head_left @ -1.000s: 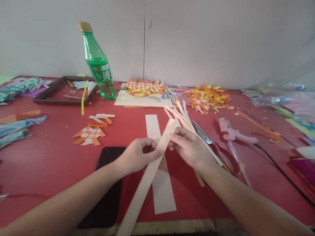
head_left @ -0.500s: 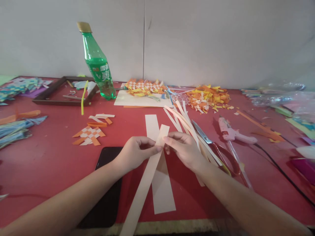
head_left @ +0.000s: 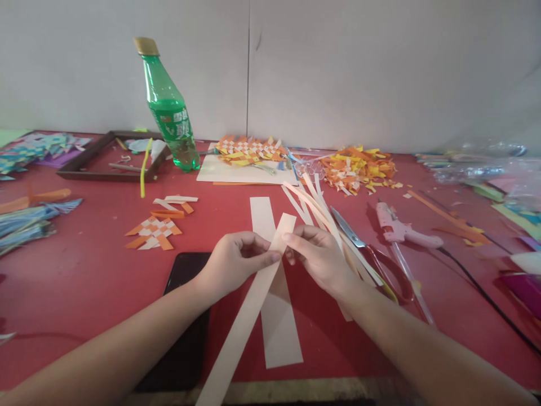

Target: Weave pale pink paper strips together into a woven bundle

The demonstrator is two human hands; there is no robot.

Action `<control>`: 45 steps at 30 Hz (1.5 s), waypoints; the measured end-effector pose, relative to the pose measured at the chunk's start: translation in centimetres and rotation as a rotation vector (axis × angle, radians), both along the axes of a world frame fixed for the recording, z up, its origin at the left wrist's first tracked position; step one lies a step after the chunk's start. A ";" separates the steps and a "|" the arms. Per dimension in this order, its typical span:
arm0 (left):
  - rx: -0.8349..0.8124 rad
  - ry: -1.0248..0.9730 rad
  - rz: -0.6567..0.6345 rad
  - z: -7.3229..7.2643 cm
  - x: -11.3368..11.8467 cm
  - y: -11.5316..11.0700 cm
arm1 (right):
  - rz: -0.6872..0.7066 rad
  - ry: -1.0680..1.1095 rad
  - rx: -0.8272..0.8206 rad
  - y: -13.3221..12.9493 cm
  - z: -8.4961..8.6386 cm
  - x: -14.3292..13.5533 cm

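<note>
A long pale paper strip (head_left: 249, 307) slants from the middle of the view down past the table's front edge. Near its top end, my left hand (head_left: 236, 262) pinches it between thumb and fingers. The right edge of that same end is pinched by my right hand (head_left: 316, 254). Beneath lies a wider white strip (head_left: 281, 327), flat on the red table (head_left: 329, 349) and partly hidden by the held strip. Several narrow pale strips (head_left: 315, 206) are bunched beyond and beside my right hand, with scissors (head_left: 349, 228) at their right.
A black phone (head_left: 186, 338) lies under my left forearm. Woven orange-white paper (head_left: 156, 232) is at left. Farther back stand a green bottle (head_left: 171, 121), a dark frame (head_left: 101, 176) and an orange-yellow paper pile (head_left: 357, 169). A pink glue gun (head_left: 399, 230) with its cord lies at right.
The held strip's lower end has swung a little to the left, and its top end has shifted slightly right. Both hands keep their pinch.
</note>
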State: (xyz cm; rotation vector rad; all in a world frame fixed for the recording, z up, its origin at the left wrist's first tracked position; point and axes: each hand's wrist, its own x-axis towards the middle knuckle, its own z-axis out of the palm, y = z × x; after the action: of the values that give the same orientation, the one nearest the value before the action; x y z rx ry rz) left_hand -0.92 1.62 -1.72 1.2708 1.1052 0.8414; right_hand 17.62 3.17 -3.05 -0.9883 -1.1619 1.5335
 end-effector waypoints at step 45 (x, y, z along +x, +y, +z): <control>0.233 0.095 0.062 0.4 0.0 -0.3 | 0.224 -0.061 -0.037 -0.2 -0.4 0.1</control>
State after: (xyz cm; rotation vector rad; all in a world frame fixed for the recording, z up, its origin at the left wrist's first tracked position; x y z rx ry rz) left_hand -0.97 1.34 -1.27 1.4880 1.1516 0.9872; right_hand 17.68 2.95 -3.40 -0.9604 -1.3276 1.7155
